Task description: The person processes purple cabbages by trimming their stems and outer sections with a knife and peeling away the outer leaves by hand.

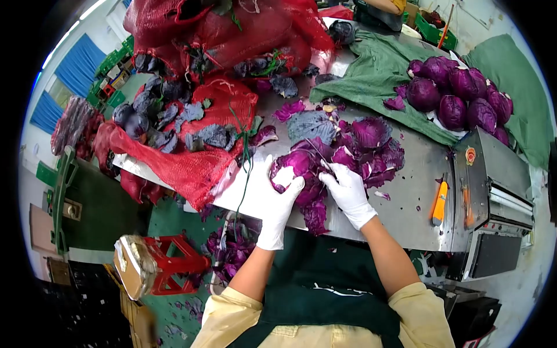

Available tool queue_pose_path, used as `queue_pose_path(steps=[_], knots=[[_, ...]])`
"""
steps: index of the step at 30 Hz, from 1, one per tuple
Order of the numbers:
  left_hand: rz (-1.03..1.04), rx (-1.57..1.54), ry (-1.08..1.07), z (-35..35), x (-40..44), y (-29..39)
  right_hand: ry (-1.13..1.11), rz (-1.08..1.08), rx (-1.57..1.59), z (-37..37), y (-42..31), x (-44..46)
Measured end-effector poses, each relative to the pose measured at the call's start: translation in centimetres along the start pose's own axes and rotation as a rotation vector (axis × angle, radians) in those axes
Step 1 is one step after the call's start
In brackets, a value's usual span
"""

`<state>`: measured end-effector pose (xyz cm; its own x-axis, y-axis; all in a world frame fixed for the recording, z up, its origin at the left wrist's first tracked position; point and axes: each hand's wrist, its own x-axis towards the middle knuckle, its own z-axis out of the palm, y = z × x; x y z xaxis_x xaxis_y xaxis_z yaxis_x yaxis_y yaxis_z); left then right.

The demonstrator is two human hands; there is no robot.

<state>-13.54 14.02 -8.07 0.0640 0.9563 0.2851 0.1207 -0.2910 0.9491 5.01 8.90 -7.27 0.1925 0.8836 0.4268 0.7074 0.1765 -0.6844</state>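
Observation:
A red cabbage (303,160) with a pale cut stem end rests near the front edge of the metal table. My left hand (282,204), in a white glove, is wrapped round its left side, thumb below the stem. My right hand (349,196), gloved too, has its fingers closed at the cabbage's right side, seemingly on an outer leaf; the fingertips are partly hidden. Loose purple leaves (315,216) hang at the table edge below the cabbage. Right behind it lie more loose cabbage leaves (371,134) and a bluish outer leaf (312,126).
Red mesh sacks (232,37) and dark cabbages (137,120) fill the left. Peeled cabbages (452,93) are piled on green cloth (371,69). An orange utility knife (440,203) lies beside a metal machine (493,185). A red stool (177,261) stands below. Another person's arm (386,6) shows behind.

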Motion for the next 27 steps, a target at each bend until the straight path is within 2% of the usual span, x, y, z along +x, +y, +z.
queue_pose_path(steps=[1,2,4,6,8,9,10,12,13,16,18,19,20,22,23,24,26,27], knots=[[-0.004,0.084,0.052,0.2,-0.5,1.0,0.158,-0.107,-0.238,0.8,-0.9,0.2],[-0.020,0.084,0.082,0.5,-0.7,1.9,0.223,-0.082,-0.281,1.4,-1.1,0.3],[-0.023,0.104,0.119,1.1,-0.6,2.1,0.184,0.050,-0.410,1.8,-1.3,1.0],[-0.070,0.008,0.125,1.6,-0.5,2.5,0.147,0.146,-0.375,2.2,-0.8,1.5],[-0.049,0.107,0.122,1.9,-0.4,3.6,0.131,0.305,-0.274,1.8,-0.9,2.6],[-0.084,0.027,0.097,1.9,-0.5,3.3,0.106,0.346,-0.241,2.2,-0.2,2.7],[-0.096,-0.054,0.053,1.9,0.2,2.1,-0.019,0.577,0.221,2.3,1.2,3.6],[-0.092,-0.059,0.072,2.0,0.6,1.1,-0.040,0.721,0.401,1.0,-0.6,3.9],[-0.064,-0.129,0.057,2.2,0.7,1.2,-0.038,0.800,0.694,0.4,-0.5,3.9],[-0.030,-0.127,0.008,1.4,0.8,0.2,-0.045,0.914,0.792,0.0,-0.2,3.7],[-0.069,-0.125,-0.073,0.8,0.9,-0.8,-0.031,0.911,0.796,-0.1,-0.6,2.3],[-0.112,-0.092,-0.087,0.4,0.9,0.9,-0.077,0.807,0.737,-0.6,-0.9,2.7],[-0.114,-0.189,-0.090,0.4,0.8,1.5,-0.120,0.731,0.674,-0.8,-1.0,2.5],[0.182,0.228,-0.018,0.3,1.3,-0.2,0.019,0.352,0.143,-0.5,-0.6,1.8],[0.371,0.290,0.033,0.4,1.8,0.6,0.007,0.351,0.089,-1.5,-2.3,2.0],[0.373,0.290,0.034,0.8,1.9,1.3,0.008,0.349,0.090,-2.2,-3.0,2.5],[0.347,0.476,-0.060,1.1,1.2,3.4,0.021,0.180,0.039,-2.5,-3.4,3.5],[0.297,0.469,-0.094,1.2,1.7,4.3,-0.152,0.212,0.030,-3.0,-3.3,4.8]])
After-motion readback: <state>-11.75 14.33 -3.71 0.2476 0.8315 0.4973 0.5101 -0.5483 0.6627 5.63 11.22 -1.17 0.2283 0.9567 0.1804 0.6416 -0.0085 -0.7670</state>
